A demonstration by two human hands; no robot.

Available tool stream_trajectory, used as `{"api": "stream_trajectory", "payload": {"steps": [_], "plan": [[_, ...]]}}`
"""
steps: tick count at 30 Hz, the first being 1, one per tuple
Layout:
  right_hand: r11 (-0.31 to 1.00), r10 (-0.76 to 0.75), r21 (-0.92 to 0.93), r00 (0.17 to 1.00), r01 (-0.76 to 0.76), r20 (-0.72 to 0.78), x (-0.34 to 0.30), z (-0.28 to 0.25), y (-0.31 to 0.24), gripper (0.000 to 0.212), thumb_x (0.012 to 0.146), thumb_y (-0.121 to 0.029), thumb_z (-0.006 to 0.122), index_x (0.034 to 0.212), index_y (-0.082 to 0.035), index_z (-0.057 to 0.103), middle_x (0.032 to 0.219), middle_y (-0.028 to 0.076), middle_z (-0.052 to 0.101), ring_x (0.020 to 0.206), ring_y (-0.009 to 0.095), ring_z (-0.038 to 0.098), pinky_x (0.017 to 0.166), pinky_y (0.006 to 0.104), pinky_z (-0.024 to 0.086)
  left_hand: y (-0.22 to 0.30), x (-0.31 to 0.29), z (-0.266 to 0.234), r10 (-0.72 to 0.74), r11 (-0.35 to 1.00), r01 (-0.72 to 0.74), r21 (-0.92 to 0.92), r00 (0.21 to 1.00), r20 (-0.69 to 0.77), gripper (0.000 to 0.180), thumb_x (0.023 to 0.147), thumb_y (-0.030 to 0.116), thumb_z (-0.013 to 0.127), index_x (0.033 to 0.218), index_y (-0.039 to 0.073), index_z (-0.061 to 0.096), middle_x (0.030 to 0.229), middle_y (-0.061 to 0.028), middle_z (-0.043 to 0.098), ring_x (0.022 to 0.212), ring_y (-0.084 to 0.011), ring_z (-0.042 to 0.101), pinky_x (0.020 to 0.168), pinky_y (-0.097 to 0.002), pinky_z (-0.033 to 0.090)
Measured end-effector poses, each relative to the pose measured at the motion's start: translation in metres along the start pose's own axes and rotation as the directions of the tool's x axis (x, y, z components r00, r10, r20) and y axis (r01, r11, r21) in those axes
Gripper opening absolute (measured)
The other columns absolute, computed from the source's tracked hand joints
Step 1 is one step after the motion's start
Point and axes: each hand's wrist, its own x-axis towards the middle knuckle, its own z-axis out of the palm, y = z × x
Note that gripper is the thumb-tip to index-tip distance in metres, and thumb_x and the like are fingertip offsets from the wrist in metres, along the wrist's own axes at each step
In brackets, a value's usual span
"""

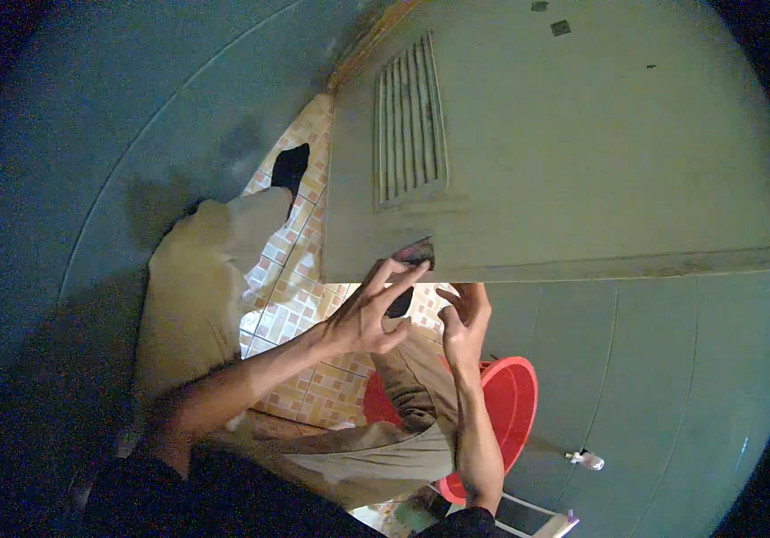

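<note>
My left hand (374, 309) reaches up to the lower edge of a pale green door panel (582, 152). Its fingers are stretched apart, and the fingertips touch a dark, rough patch (416, 254); whether this is a loose pad or a mark in the panel I cannot tell. Close by on the right is my right hand (467, 325), at the panel's edge with thumb and fingers curved and apart. I see nothing between them, though the edge partly hides its far side. Slats of a vent (412, 121) are set in the panel above.
Behind my right forearm stands a red plastic basin (515, 403). Green walls (618, 359) close in on both sides, over a patterned tile floor (300, 309). My bent legs (192, 305) take up the lower left. A small whitish fitting (588, 460) is on the right wall.
</note>
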Motion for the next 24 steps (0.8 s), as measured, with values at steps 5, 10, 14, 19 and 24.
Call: {"api": "stream_trajectory", "payload": {"steps": [5, 10, 14, 19, 24], "plan": [[1.0, 0.004, 0.002, 0.999, -0.003, -0.032, 0.001, -0.001, -0.002, 0.061, 0.077, 0.007, 0.042, 0.137, 0.007, 0.049, 0.132, 0.021, 0.06, 0.124, 0.032, 0.06, 0.098, 0.0405, 0.054, -0.015, -0.011, 0.01, -0.088, 0.995, 0.088, -0.049, 0.996, 0.01, 0.089, 0.073, 0.011, 0.068, 0.155, -0.001, 0.035, 0.127, -0.0243, 0.045, 0.123, -0.0399, 0.047, 0.11, -0.0464, 0.04], [0.997, 0.073, -0.009, 0.996, -0.073, -0.051, -0.004, 0.002, -0.001, 0.061, 0.079, 0.005, 0.044, 0.14, 0.003, 0.048, 0.132, 0.021, 0.06, 0.12, 0.03, 0.061, 0.093, 0.0375, 0.056, -0.019, -0.019, 0.008, -0.128, 0.99, 0.127, -0.053, 0.992, 0.001, 0.094, 0.073, 0.014, 0.074, 0.158, 0.003, 0.033, 0.134, -0.0251, 0.043, 0.129, -0.0406, 0.045, 0.111, -0.0475, 0.039], [0.993, 0.117, 0.017, 0.991, -0.116, -0.058, -0.007, 0.003, -0.001, 0.065, 0.077, 0.006, 0.048, 0.141, 0.001, 0.047, 0.134, 0.021, 0.059, 0.12, 0.031, 0.061, 0.094, 0.0389, 0.055, 0.008, 0.001, 0.003, 0.024, 1.0, -0.024, -0.01, 1.0, -0.011, 0.096, 0.075, 0.018, 0.073, 0.159, 0.001, 0.03, 0.13, -0.0262, 0.042, 0.124, -0.0423, 0.047, 0.107, -0.0482, 0.043], [0.999, 0.024, -0.049, 1.0, -0.024, -0.007, -0.006, 0.001, 0.004, 0.063, 0.079, 0.005, 0.046, 0.142, 0.0, 0.046, 0.133, 0.019, 0.059, 0.117, 0.029, 0.062, 0.087, 0.0341, 0.056, 0.02, 0.014, -0.003, 0.045, 0.997, -0.045, -0.063, 0.999, -0.005, 0.091, 0.075, 0.018, 0.07, 0.157, 0.001, 0.035, 0.129, -0.0256, 0.043, 0.124, -0.0429, 0.047, 0.107, -0.0478, 0.043], [0.994, 0.103, 0.033, 0.994, -0.102, -0.023, -0.004, -0.001, 0.002, 0.07, 0.076, 0.007, 0.051, 0.145, 0.001, 0.043, 0.136, 0.023, 0.057, 0.123, 0.033, 0.06, 0.102, 0.0426, 0.053, -0.012, -0.006, 0.005, -0.023, 1.0, 0.023, -0.01, 1.0, -0.01, 0.087, 0.077, 0.013, 0.071, 0.157, 0.003, 0.036, 0.132, -0.0222, 0.047, 0.123, -0.0391, 0.05, 0.107, -0.0447, 0.043]]}}
